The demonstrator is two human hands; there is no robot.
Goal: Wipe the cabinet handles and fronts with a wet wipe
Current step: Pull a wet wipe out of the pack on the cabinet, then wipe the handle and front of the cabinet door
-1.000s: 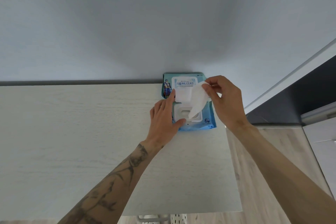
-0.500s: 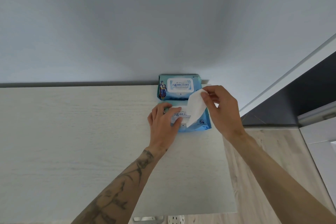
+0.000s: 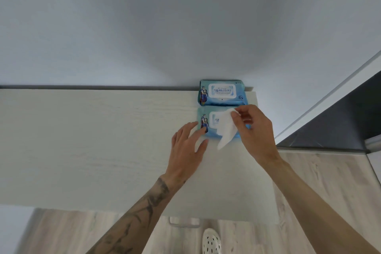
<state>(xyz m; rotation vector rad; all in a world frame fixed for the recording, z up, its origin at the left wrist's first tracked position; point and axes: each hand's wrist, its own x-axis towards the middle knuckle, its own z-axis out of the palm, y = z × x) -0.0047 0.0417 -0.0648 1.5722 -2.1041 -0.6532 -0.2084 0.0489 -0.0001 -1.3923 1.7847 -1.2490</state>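
now, entries as i log them from the remote desk.

item 1: wet wipe (image 3: 225, 132). it is pinched at its top corner between the thumb and forefinger of the right hand (image 3: 255, 134) and hangs below those fingertips, in front of the near pack (image 3: 204, 110). a second ago its tail was still in the pack's open dispenser; it now looks fully drawn out.

item 2: near pack, under the right fingers. its lid stood up a second ago and is shut now.

item 3: left hand (image 3: 185, 150). the fingers are straight and spread and hold nothing, with the tips at the pack's left edge (half a second ago they pressed the lid down).

item 4: far pack (image 3: 222, 92), beyond both sets of fingertips, against the wall, lid closed.

item 5: cabinet top (image 3: 92, 140), under both palms.

item 6: handle (image 3: 184, 223), well below the wrists, not yet touched.

judgement: fetching the wipe is done, and wiping the fronts and handles has yet to start.
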